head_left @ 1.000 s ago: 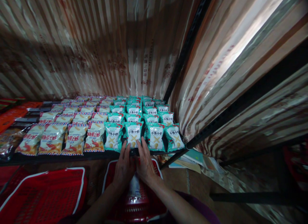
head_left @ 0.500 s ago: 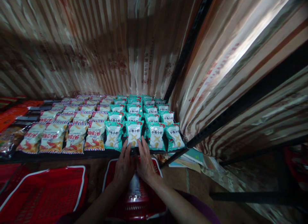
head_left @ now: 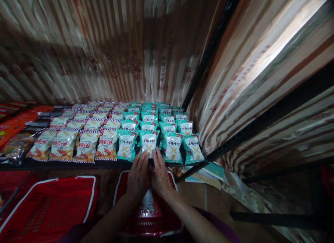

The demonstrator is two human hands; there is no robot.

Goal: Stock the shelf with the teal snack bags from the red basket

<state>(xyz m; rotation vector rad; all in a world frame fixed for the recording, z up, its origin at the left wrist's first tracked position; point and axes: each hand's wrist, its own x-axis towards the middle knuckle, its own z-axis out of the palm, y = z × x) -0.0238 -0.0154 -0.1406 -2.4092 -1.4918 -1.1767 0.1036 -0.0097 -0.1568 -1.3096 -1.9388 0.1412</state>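
Several teal-and-white snack bags stand in rows on a black shelf point(head_left: 104, 164). At the lower edge of one front-row teal bag point(head_left: 148, 141) are the fingertips of both hands. My left hand point(head_left: 138, 175) touches its lower left side, fingers stretched forward. On the lower right of the same bag rests my right hand point(head_left: 160, 171), fingers extended. Neither hand is wrapped round anything. A red basket point(head_left: 173, 180) lies below my wrists, with a clear plastic item point(head_left: 147, 203) in it, partly hidden by my hands.
Left of the teal bags stand rows of cream-and-red snack bags point(head_left: 62, 145), then brown and orange packs point(head_left: 22, 142). Another red basket point(head_left: 92, 194) sits at lower left. Black frame bars point(head_left: 235, 138) and striped curtains surround the shelf. Papers point(head_left: 208, 173) lie on the floor.
The view has shifted slightly, so the shelf and bags appear a little further right. Both hands stay at the same teal bag, with the left fingers now closer to its middle.
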